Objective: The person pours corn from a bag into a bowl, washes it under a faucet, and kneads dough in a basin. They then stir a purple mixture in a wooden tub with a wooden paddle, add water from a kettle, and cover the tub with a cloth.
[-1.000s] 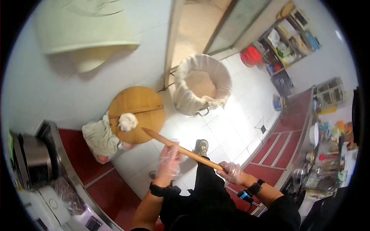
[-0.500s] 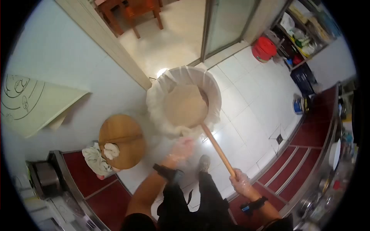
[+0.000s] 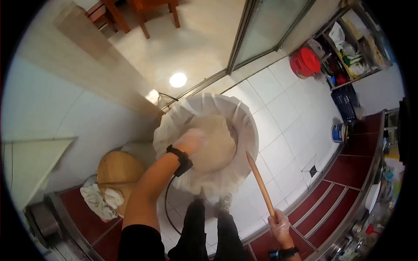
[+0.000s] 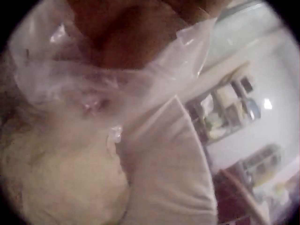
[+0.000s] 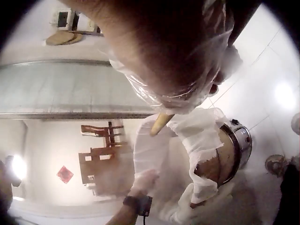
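A large round pot lined with pale cloth [image 3: 174, 126] stands on the floor, holding a beige mass [image 3: 213, 152]. My left hand [image 3: 191, 141], in a clear plastic glove, is inside the pot at the left part of the mass; its fingers are blurred, and whether they touch is unclear. In the left wrist view the mass [image 4: 65, 178] lies just below the glove. My right hand [image 3: 279, 224], also gloved, grips the lower end of a wooden stick [image 3: 261, 187], whose pointed tip is beside the pot's right rim. The right wrist view shows the stick [image 5: 161, 123] beyond the glove.
At the left, a round wooden board [image 3: 117, 167] has a white cloth [image 3: 98, 202] beside it. A red bucket [image 3: 305, 62] and a shelf stand at the upper right. Red cabinets [image 3: 326, 204] line the right side. A dark cable crosses the floor below the pot.
My left hand has let go of the stick and moved forward into the pot. The stick, in my right hand, has swung to the right. The view has shifted closer to the pot.
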`<state>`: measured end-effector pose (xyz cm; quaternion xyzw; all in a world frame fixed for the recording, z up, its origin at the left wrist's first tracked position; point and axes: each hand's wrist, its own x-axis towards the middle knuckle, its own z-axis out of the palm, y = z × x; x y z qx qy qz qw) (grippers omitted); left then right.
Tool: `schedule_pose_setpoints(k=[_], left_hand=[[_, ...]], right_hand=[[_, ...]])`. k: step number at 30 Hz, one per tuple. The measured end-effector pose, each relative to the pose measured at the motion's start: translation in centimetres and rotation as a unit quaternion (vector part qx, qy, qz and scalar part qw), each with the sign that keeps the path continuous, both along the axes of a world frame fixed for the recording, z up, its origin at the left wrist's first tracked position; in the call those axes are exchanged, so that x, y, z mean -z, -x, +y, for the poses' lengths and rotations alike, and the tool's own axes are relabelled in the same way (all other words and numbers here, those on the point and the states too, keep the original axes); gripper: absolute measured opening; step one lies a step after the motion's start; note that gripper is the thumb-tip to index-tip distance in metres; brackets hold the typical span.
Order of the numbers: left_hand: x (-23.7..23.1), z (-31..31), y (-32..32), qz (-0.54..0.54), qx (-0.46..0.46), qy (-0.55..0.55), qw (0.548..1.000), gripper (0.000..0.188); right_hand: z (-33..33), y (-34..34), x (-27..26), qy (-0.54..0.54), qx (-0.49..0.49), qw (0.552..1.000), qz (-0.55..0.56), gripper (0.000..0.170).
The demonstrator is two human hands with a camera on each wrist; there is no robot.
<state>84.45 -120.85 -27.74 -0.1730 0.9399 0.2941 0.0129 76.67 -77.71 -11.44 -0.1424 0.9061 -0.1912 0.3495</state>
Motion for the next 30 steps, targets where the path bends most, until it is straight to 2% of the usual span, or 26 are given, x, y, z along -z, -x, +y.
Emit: schedule_pose_setpoints(k=[1, 2, 4, 7, 8, 9, 10, 12, 13, 16, 19, 21, 23, 24, 26, 27, 28, 30], left_hand=[[0.8, -1.0, 1.2, 0.015, 0.074, 0.075, 0.994, 0.020], [1.8, -1.6, 2.5, -0.056, 0.068, 0.068, 0.994, 0.020], [3.3, -1.9, 6.2, -0.196, 0.057, 0.057, 0.977, 0.023], [3.1, -1.0, 10.9, -0.289, 0.042, 0.114, 0.950, 0.024], [3.1, -0.9, 12.1, -0.281, 0.043, 0.086, 0.955, 0.023], [3.1, -0.6, 13.2, -0.274, 0.044, 0.057, 0.959, 0.023], [3.3, -0.4, 13.9, -0.267, 0.043, 0.027, 0.962, 0.023], [3.7, -0.1, 14.6, -0.257, 0.103, 0.045, 0.960, 0.024], [3.9, -0.1, 14.7, -0.252, 0.132, 0.054, 0.957, 0.024], [9.4, -0.4, 14.6, -0.236, 0.150, 0.012, 0.960, 0.022], [11.3, 0.6, 13.8, -0.240, 0.156, 0.121, 0.950, 0.020], [17.8, 0.6, 11.5, -0.112, 0.093, 0.043, 0.988, 0.019], [17.5, 0.5, 12.3, -0.153, 0.053, 0.059, 0.985, 0.018], [12.4, 1.0, 14.1, -0.262, 0.046, 0.111, 0.958, 0.017], [7.8, 1.4, 14.1, -0.314, 0.084, 0.133, 0.936, 0.016], [7.0, 1.3, 13.2, -0.258, 0.127, 0.107, 0.952, 0.015], [5.8, 1.5, 12.3, -0.202, 0.170, 0.080, 0.961, 0.015], [-0.7, 3.5, 9.4, -0.185, 0.099, 0.051, 0.976, 0.015]], right_hand=[[-0.8, 0.0, -0.1, -0.015, 0.017, 1.000, -0.010, 0.032], [-1.4, -0.1, 0.1, -0.031, 0.034, 0.999, -0.022, 0.031], [-1.9, -0.5, 1.1, -0.038, 0.006, 0.999, 0.035, 0.026], [-3.7, -0.8, 1.6, -0.077, -0.023, 0.993, 0.084, 0.023], [-4.3, -1.0, 1.3, -0.094, -0.031, 0.991, 0.093, 0.023], [-4.7, -1.0, 0.8, -0.073, 0.062, 0.995, 0.001, 0.025], [-4.1, -1.0, 1.4, -0.063, 0.042, 0.997, 0.012, 0.029], [-2.3, -1.5, 2.6, -0.039, 0.003, 0.998, 0.038, 0.038], [-2.5, -1.3, 2.5, -0.044, 0.014, 0.998, 0.035, 0.036], [-3.6, -0.7, 1.4, -0.044, 0.039, 0.998, 0.022, 0.031], [-3.9, -0.4, 1.0, -0.041, 0.060, 0.997, -0.009, 0.032], [-3.9, -0.1, 0.8, -0.061, 0.077, 0.994, -0.039, 0.034], [-3.8, 0.3, 0.8, -0.069, 0.058, 0.995, -0.041, 0.037], [-3.8, 0.4, 0.8, -0.074, 0.048, 0.995, -0.045, 0.039], [-4.1, 0.2, 0.7, -0.037, 0.067, 0.996, -0.039, 0.032], [-4.4, 0.2, 0.8, -0.018, 0.075, 0.996, -0.036, 0.028], [-4.7, 0.4, 0.8, -0.016, 0.037, 0.998, -0.045, 0.029], [-5.7, 0.8, 1.0, -0.008, -0.041, 0.997, -0.062, 0.032]])
